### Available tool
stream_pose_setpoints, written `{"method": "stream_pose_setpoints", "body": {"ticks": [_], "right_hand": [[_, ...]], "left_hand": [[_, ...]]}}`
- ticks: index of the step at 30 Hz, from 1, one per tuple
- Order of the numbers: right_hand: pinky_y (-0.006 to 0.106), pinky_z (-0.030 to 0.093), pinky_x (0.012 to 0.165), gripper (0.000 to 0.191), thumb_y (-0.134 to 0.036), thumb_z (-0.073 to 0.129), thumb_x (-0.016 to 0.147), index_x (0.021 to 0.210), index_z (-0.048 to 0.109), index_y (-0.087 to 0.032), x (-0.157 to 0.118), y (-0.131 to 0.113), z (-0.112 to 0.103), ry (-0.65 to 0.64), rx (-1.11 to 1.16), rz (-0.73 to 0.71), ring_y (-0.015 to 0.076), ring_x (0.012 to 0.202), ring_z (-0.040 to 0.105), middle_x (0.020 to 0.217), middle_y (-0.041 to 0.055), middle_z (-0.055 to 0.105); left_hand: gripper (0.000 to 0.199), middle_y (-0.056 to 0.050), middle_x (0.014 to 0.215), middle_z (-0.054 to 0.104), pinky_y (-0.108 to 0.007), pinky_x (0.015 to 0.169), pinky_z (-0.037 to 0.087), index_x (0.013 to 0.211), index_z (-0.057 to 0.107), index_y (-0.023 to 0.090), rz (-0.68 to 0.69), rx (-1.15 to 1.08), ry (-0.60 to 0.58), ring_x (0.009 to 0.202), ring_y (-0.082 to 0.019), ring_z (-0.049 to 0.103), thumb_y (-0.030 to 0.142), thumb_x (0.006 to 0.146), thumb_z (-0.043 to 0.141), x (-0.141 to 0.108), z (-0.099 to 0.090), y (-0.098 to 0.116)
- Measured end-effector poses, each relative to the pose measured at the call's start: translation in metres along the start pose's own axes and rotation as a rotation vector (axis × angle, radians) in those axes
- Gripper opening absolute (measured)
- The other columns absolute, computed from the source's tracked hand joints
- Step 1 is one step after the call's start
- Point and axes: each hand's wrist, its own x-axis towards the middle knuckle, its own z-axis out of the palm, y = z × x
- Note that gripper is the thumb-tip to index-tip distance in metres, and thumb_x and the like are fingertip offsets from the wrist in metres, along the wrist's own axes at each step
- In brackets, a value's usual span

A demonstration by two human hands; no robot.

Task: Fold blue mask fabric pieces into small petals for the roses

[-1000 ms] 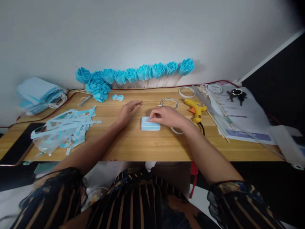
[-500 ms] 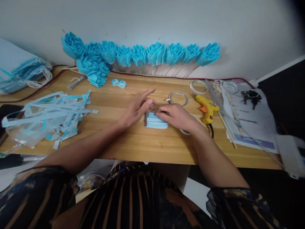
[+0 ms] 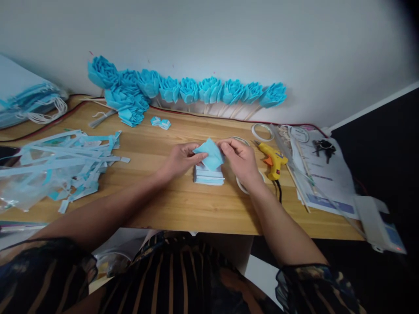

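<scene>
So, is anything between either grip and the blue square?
Nothing visible: the left hand's grip is on the left side of the blue square, and the right hand's grip is at its upper-right edge. The stack lies beneath, not between.

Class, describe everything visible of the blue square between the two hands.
The blue square is a thin sheet, apparently soft fabric or paper, turned like a diamond, one corner up. The left hand pinches its left side, thumb in front; the right hand is at its right edge, its grip unclear. In view, it partly covers the stack.
</scene>
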Motion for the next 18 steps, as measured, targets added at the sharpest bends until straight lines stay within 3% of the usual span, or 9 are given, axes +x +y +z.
{"method": "stream_pose_setpoints", "body": {"ticks": [4, 8, 11, 14, 18], "right_hand": [[0.032, 0.054, 0.078, 0.039, -0.058, 0.068, 0.084, 0.103, 0.076, -0.025, -0.0001, 0.0012, -0.0002, -0.117, 0.206, 0.144, 0.0192, 0.088, 0.068, 0.093, 0.0025, 0.075], [0.029, 0.054, 0.069, 0.034, -0.05, 0.08, 0.074, 0.096, 0.075, -0.024, 0.0, 0.0047, 0.0028, -0.132, 0.278, 0.234, 0.0156, 0.075, 0.065, 0.082, -0.0005, 0.072], [0.026, 0.051, 0.066, 0.023, -0.042, 0.078, 0.076, 0.082, 0.071, -0.022, 0.0009, 0.0077, 0.0043, -0.02, 0.225, 0.198, 0.0128, 0.07, 0.06, 0.076, -0.0019, 0.068], [0.027, 0.05, 0.068, 0.018, -0.039, 0.073, 0.08, 0.081, 0.07, -0.022, 0.001, 0.0078, 0.0033, 0.043, 0.148, 0.129, 0.0131, 0.072, 0.06, 0.077, -0.0018, 0.068], [0.031, 0.049, 0.075, 0.012, -0.034, 0.066, 0.087, 0.084, 0.068, -0.023, -0.0001, 0.0014, -0.0016, 0.134, -0.067, -0.005, 0.015, 0.076, 0.062, 0.08, -0.0016, 0.07]], "left_hand": [[0.033, -0.002, 0.067, 0.069, -0.023, 0.06, 0.054, 0.073, 0.068, 0.013, 0.018, -0.021, 0.046, 0.061, -0.012, 0.063, 0.044, 0.073, 0.081, 0.0008, -0.0016, 0.0012], [0.034, -0.001, 0.068, 0.07, -0.025, 0.064, 0.056, 0.072, 0.069, 0.014, 0.036, -0.037, 0.058, 0.063, -0.012, 0.063, 0.045, 0.073, 0.081, 0.0007, -0.0022, 0.0013], [0.033, -0.002, 0.068, 0.07, -0.026, 0.065, 0.055, 0.072, 0.069, 0.014, 0.027, -0.018, 0.05, 0.063, -0.013, 0.063, 0.045, 0.072, 0.081, 0.0006, -0.0017, 0.002], [0.03, -0.002, 0.068, 0.07, -0.025, 0.064, 0.054, 0.071, 0.068, 0.015, 0.028, -0.004, 0.066, 0.064, -0.013, 0.063, 0.042, 0.074, 0.079, 0.0015, -0.0017, 0.0016], [0.026, 0.001, 0.063, 0.067, -0.02, 0.053, 0.046, 0.084, 0.068, 0.015, 0.025, -0.038, 0.19, 0.054, -0.008, 0.056, 0.038, 0.077, 0.077, 0.0031, -0.0049, 0.0025]]}}
